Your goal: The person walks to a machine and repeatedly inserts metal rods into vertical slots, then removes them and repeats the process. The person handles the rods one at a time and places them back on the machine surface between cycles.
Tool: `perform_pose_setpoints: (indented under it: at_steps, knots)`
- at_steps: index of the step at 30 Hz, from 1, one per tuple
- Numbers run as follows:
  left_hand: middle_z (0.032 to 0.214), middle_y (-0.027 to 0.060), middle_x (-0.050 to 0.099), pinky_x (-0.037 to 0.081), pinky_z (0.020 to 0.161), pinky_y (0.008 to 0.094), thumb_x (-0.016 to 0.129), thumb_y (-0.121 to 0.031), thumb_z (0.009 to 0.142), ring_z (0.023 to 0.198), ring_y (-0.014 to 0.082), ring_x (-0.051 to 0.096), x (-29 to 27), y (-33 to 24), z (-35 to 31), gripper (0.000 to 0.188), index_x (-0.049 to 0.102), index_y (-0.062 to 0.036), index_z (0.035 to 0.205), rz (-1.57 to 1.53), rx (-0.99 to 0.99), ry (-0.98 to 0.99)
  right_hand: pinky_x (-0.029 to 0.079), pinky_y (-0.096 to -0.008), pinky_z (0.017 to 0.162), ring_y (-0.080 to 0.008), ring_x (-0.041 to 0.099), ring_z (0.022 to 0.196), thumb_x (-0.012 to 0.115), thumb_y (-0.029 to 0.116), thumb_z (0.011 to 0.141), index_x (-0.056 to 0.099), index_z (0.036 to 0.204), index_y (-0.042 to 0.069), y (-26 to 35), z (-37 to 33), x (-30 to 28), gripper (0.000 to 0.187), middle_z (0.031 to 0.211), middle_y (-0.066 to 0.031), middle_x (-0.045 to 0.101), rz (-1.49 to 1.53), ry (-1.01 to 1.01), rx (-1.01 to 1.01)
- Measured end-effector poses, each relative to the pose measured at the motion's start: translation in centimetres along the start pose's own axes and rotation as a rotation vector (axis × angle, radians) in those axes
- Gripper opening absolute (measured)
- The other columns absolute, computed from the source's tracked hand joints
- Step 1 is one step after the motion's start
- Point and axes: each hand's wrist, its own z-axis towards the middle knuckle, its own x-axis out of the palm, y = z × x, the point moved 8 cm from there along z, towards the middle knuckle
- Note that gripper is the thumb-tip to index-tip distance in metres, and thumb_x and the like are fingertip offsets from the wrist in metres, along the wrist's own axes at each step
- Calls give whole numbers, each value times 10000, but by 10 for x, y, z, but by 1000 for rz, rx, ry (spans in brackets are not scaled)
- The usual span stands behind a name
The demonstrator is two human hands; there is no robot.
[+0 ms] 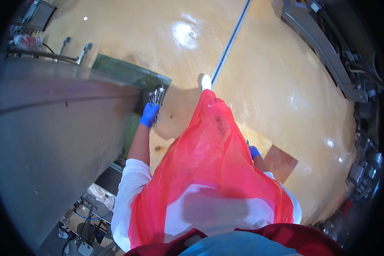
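My left hand (149, 114), in a blue glove, is closed around a bundle of slim metal pieces (157, 94). Their shiny, thicker ends stick out past the fingers, and thin dark ends show below the hand; their exact kind is too small to make out. The bundle is held beside the corner of a large grey metal surface. My right hand (254, 152), also blue-gloved, is low at my right side, partly behind my red plastic apron (209, 141). A small metallic bit shows by its fingers, but its grip is mostly hidden.
On the left stretches the large grey metal surface (64, 128), with a green slab (130, 70) at its far end. A metal strip (230, 45) crosses the tan floor (286, 115). Dark machinery (324, 47) lines the right; a brown patch (281, 163) lies by my right arm.
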Motion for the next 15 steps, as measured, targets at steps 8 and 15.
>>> perform_pose_setpoints:
  at_steps: [8,15]
  knots:
    - [911,161,687,517,744,428,677,-298,830,820,223,624,-61,-30,88,409,674,51,1044,196,-293,-179,512,-415,613,-253,682,694,797,413,795,716,904,-13,364,149,-128,447,800,-142,711,-471,56,-76]
    - [1181,238,626,515,857,452,613,-272,870,1017,324,634,-56,-58,111,550,530,25,1325,199,-459,-257,521,-446,726,-328,667,784,753,361,815,657,892,-23,817,208,-300,404,818,-189,683,-315,-392,-665]
